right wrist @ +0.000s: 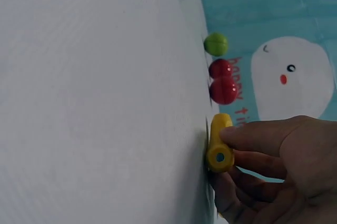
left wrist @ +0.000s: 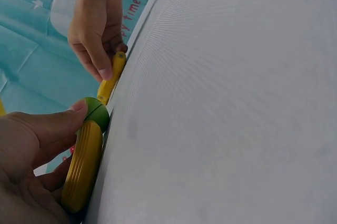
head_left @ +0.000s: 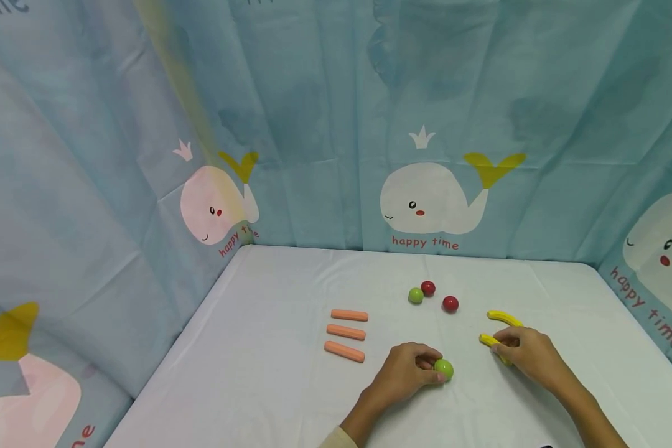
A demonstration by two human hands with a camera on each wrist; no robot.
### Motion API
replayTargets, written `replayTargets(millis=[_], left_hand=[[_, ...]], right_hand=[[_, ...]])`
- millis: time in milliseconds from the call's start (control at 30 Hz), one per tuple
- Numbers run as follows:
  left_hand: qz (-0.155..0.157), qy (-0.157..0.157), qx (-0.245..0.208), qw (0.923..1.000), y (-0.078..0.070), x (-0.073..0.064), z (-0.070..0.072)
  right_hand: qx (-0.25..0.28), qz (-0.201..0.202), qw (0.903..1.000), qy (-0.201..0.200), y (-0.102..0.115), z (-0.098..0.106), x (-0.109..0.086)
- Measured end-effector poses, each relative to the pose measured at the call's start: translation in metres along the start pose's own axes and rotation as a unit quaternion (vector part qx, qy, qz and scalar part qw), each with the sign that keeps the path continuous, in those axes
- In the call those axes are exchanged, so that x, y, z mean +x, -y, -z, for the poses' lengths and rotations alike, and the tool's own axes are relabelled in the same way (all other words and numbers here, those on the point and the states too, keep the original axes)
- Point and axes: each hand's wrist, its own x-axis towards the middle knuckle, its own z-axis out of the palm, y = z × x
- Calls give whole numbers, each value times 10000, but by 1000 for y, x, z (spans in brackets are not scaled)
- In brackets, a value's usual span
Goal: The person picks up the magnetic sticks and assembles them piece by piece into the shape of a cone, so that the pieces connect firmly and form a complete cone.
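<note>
My left hand [head_left: 406, 373] pinches a green ball [head_left: 445, 369] between thumb and fingers, low over the white table. In the left wrist view a ridged yellow piece [left wrist: 84, 166] sits under that palm, in front of the ball; the hand hides it from the head view. To the right, my right hand [head_left: 529, 353] grips a yellow toy banana [head_left: 488, 339] between thumb and fingertips. Its round end [right wrist: 220, 157] faces the camera in the right wrist view, close to the tabletop. A second toy banana [head_left: 504, 317] lies just beyond these fingers.
Three orange sausage-shaped sticks [head_left: 345, 332] lie in a column left of the hands. Farther back are another green ball [head_left: 415, 295] and two red balls [head_left: 450, 303]. A blue whale-print curtain [head_left: 325, 205] borders the table's [head_left: 246, 373] back and sides.
</note>
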Motion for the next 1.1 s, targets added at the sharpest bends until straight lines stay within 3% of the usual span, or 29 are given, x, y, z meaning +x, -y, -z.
replayTargets(millis=[600, 1100], left_hand=[[-132, 95, 122, 9998, 0, 0, 0], [-263, 148, 159, 9994, 0, 0, 0]], right_hand=[[444, -341, 9984, -41, 26, -13, -6], [1558, -564, 9861, 136, 44, -29, -13]])
